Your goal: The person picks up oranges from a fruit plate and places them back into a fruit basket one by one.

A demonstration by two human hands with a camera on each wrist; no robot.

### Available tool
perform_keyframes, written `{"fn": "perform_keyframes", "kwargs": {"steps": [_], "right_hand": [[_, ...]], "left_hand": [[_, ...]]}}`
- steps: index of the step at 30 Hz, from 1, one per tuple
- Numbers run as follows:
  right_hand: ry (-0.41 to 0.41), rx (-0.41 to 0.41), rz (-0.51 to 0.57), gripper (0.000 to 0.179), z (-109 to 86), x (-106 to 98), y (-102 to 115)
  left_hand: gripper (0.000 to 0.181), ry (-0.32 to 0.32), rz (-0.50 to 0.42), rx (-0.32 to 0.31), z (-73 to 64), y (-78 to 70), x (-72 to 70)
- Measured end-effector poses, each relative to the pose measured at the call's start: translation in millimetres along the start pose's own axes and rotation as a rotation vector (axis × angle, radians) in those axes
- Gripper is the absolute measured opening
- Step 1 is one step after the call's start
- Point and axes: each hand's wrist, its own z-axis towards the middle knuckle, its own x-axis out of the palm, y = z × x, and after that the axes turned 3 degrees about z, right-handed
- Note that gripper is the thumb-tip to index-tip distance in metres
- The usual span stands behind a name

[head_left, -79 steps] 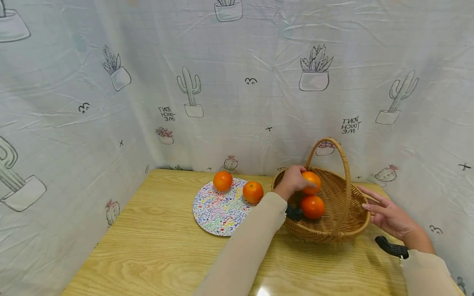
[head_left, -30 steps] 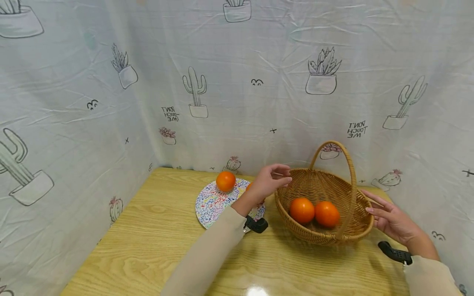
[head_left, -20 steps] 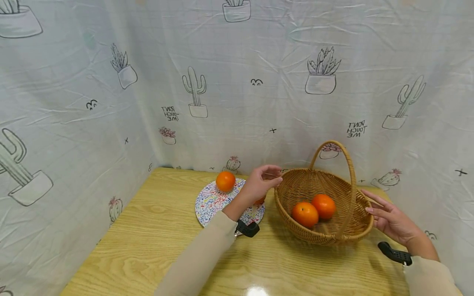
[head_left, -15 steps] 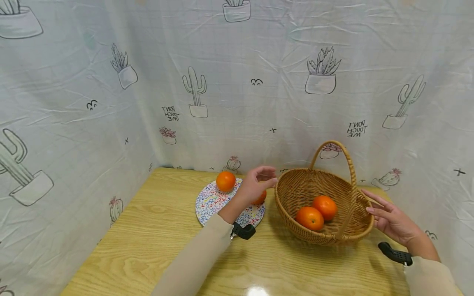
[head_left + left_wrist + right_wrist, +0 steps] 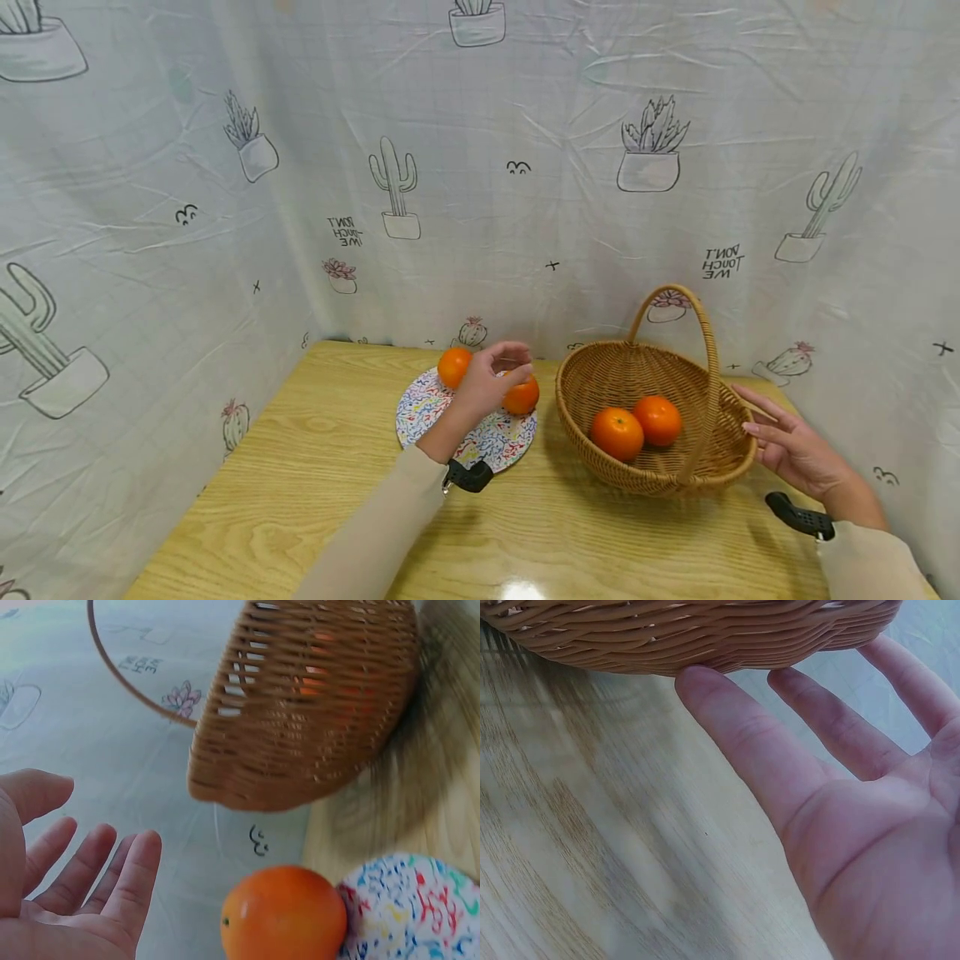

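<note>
My left hand (image 5: 480, 387) hovers over the round patterned plate (image 5: 416, 429), fingers spread and holding nothing. Just beyond its thumb is one orange (image 5: 521, 395) on the plate's right side; another orange (image 5: 453, 367) sits at the far side, partly covered by the hand. In the left wrist view the empty palm (image 5: 75, 922) is beside an orange (image 5: 285, 915). At the right, a wicker basket (image 5: 600, 367) with a tall handle contains two oranges (image 5: 617, 433). My right hand (image 5: 798, 450) touches the basket's right rim with extended fingertips, its thumb (image 5: 735, 727) against the wicker.
A wooden table (image 5: 315, 467) carries the plate and basket. Behind it and along both sides hangs a pale curtain (image 5: 465, 208) printed with potted cacti. The basket's handle (image 5: 707, 358) arches high above its rim.
My left hand has let go of an orange inside the basket and moved left to above the plate. The two basket oranges have rolled a little. My right hand stays at the rim.
</note>
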Motion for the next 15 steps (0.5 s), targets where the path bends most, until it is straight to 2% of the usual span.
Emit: {"fn": "perform_keyframes", "kwargs": {"steps": [10, 15], "right_hand": [[0.006, -0.012, 0.007, 0.068, -0.2, -1.2, -1.0], [-0.015, 0.0, -0.024, 0.068, -1.2, -0.5, -0.2]], "left_hand": [[0.031, -0.066, 0.128, -0.035, -11.4, 15.1, -20.7], [0.03, -0.101, 0.156, -0.037, -13.6, 22.5, -28.8]]}}
